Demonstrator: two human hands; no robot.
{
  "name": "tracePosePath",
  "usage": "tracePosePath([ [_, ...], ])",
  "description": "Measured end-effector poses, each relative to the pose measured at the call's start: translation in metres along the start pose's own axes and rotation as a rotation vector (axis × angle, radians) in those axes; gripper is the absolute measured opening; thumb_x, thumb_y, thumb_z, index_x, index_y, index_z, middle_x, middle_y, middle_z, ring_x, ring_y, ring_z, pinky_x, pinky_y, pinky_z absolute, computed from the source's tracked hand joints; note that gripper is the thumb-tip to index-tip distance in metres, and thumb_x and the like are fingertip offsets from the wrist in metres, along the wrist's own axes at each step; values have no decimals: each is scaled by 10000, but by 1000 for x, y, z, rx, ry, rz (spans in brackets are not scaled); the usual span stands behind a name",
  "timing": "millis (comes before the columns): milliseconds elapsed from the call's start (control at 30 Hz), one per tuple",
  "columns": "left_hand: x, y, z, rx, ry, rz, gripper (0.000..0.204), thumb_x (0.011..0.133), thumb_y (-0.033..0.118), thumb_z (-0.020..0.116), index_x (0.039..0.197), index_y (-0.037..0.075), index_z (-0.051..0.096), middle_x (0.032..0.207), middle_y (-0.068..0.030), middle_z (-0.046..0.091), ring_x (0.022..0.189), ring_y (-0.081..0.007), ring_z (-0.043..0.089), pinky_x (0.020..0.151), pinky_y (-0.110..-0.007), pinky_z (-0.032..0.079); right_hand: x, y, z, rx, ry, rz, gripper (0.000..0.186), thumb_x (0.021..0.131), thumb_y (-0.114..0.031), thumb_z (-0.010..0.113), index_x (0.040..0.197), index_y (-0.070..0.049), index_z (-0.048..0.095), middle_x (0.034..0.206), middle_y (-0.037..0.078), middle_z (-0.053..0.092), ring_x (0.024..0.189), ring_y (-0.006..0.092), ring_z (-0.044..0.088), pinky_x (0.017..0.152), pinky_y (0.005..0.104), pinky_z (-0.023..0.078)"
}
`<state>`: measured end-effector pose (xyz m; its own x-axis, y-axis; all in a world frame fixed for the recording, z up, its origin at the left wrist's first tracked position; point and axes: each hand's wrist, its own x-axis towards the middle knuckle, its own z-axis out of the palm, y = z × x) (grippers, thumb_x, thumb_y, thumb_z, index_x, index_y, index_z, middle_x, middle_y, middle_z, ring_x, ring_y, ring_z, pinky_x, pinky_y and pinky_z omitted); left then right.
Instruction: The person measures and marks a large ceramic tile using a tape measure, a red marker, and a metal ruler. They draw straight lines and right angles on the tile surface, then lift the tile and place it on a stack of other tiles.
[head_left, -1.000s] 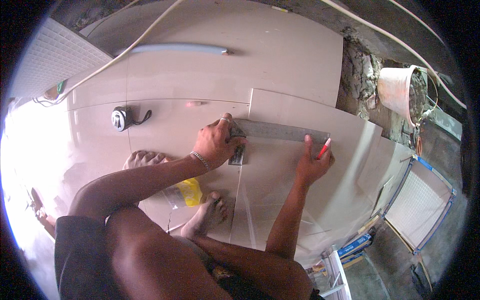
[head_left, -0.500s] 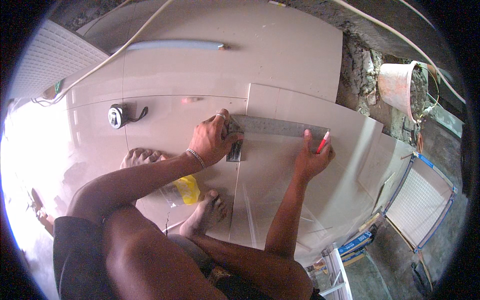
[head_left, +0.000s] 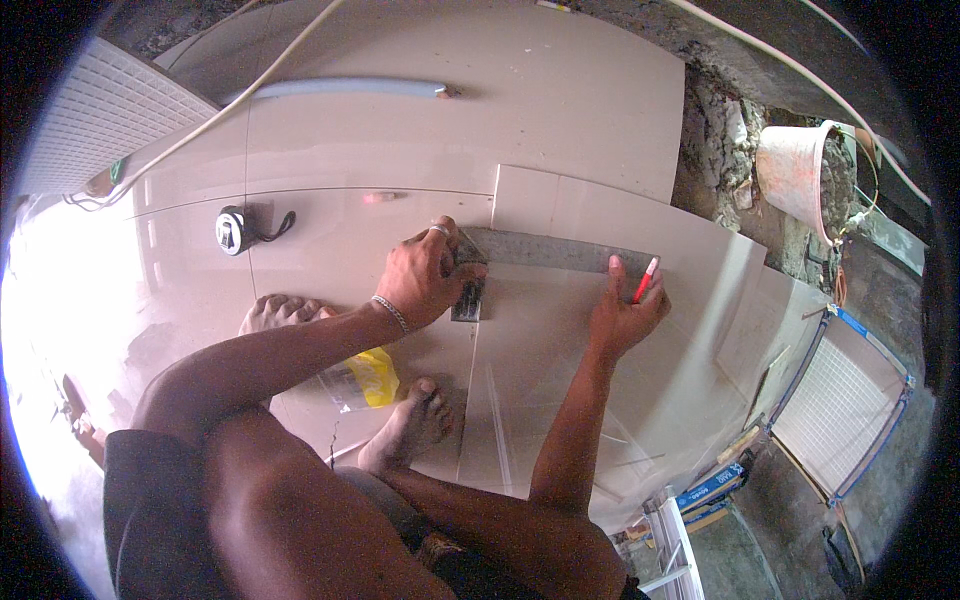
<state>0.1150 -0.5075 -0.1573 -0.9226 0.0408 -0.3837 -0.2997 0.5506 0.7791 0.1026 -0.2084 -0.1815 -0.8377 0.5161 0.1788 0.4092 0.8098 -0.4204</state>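
Grey square (head_left: 545, 249): L grip (head_left: 425, 275) clasps corner; R grip (head_left: 628, 318) holds pen (head_left: 643, 287) @ far end.

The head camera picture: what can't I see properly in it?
All in the head view:
- Part of the metal square's corner: hidden by the left hand.
- The lower end of the red pencil-like tool: hidden by the right hand.
- Small markings on the tape measure: too small and blurred.
- The rest of the metal ladder-like frame: cut off by the bottom edge.
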Motion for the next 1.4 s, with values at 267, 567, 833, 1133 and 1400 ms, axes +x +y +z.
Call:
tracePosePath([
  [267,0,-3,1,7,-20,-8,472,900,344,841,1104,51,532,892,-194,706,852,-412,738,743,-496,587,1,2,-1,-5,-13,-23,860,843,-532,892,1385,74,611,1303,281,638,1269,456,569,1073,551,470],
  [567,-1,-1,-2,6,-23,-13,475,910,340,827,1141,38,543,919,-200,728,877,-404,753,757,-486,599,1,1,-1,8,-19,-26,883,831,-517,907,1410,75,600,1340,293,614,1287,457,558,1096,549,458],
  [833,1,5,-1,25,-20,-40,459,902,285,820,1168,36,540,979,-233,734,940,-476,737,787,-550,597,3,-3,-5,-40,-35,-48,866,839,-528,898,1408,54,605,1324,283,613,1262,451,579,1085,540,472],
  [1133,0,12,1,59,6,-72,594,871,254,824,1319,11,518,1023,-268,741,941,-506,730,803,-562,600,9,1,-27,9,-3,92,712,938,-478,821,1376,51,632,1256,236,670,1195,391,646,1035,510,523],
  [1400,3,14,-1,58,-23,-108,603,856,230,822,1325,0,520,990,-285,740,934,-505,733,793,-555,604,30,-40,-54,1309,-464,603,476,1105,-449,514,1147,-7,687,1069,145,717,758,225,647,717,338,549],
])
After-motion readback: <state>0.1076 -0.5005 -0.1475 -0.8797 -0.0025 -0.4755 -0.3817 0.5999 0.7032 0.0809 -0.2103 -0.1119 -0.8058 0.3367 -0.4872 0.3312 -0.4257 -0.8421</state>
